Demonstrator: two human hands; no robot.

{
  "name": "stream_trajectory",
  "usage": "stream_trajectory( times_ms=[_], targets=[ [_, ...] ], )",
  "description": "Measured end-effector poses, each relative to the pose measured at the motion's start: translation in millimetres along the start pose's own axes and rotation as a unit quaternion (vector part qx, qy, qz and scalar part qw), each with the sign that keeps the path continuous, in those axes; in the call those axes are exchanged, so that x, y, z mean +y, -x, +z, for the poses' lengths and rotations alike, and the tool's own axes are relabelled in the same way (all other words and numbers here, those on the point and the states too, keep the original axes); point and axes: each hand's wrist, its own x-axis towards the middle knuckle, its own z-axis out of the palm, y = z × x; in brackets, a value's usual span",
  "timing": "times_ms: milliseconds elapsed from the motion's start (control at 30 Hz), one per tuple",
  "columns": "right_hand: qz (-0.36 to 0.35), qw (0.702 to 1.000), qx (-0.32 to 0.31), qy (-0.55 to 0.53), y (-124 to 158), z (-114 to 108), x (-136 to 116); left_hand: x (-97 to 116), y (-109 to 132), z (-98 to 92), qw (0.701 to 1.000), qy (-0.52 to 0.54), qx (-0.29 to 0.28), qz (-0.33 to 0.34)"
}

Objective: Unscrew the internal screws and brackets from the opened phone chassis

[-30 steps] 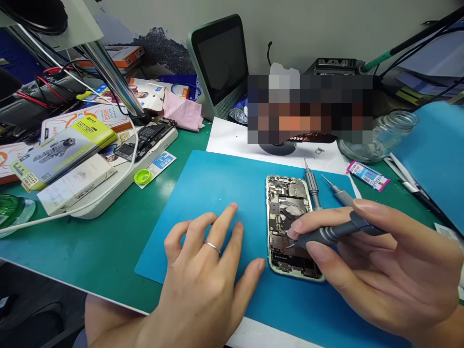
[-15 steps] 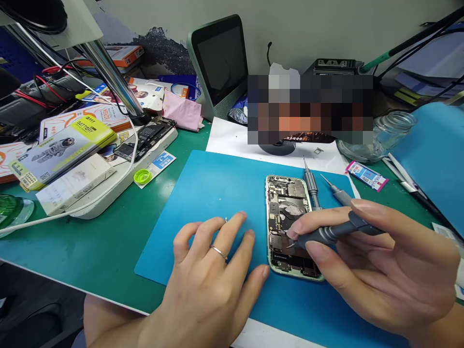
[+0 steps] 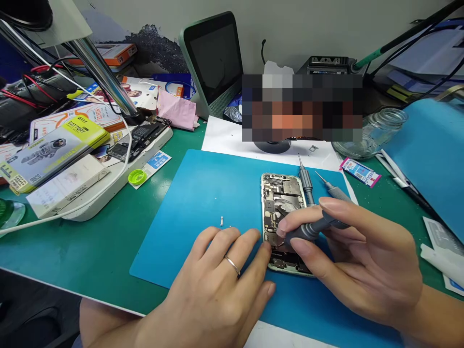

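Note:
An opened smartphone (image 3: 284, 195) lies face up on a blue mat (image 3: 181, 212), its circuit boards and inner parts bare. My right hand (image 3: 362, 256) grips a grey screwdriver (image 3: 308, 229) between thumb and fingers, tilted over the lower half of the phone. The driver's tip is low over the phone; whether it touches cannot be made out. My left hand (image 3: 221, 275), with a ring on one finger, rests on the mat, fingers stretched out, a fingertip against the phone's left edge. A tiny metal part (image 3: 222, 221) lies beyond its fingers.
Two more screwdrivers, one dark (image 3: 306, 183) and one grey (image 3: 335, 191), lie beyond the phone. Left stand a lamp post (image 3: 105, 72), a battery box (image 3: 54, 150) and a white power strip (image 3: 94, 203). A glass jar (image 3: 384, 130) and a small screen device (image 3: 213, 58) are behind.
My left hand has slid right and nearer, a fingertip now at the phone's edge, uncovering the tiny metal part. My right hand with the screwdriver has shifted slightly left. The view has turned a little.

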Motion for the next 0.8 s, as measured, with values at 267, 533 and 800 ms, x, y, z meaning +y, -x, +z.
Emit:
stream_trajectory(
  times_ms=[267, 533, 800],
  targets=[
    [0.007, 1.0, 0.008, 0.017, -0.6, 0.7, -0.6, -0.9, 1.5, -0.2, 1.0, -0.002, -0.019, 0.02],
    [0.024, 0.999, 0.036, 0.022, -2.1, 4.5, -0.8, -2.7, -1.0, 0.1, 1.0, 0.002, -0.023, 0.022],
    [0.022, 1.0, 0.018, -0.013, -4.9, 3.9, -2.9, -3.9, -1.6, -1.4, 0.997, -0.004, -0.062, 0.05]
  ],
)
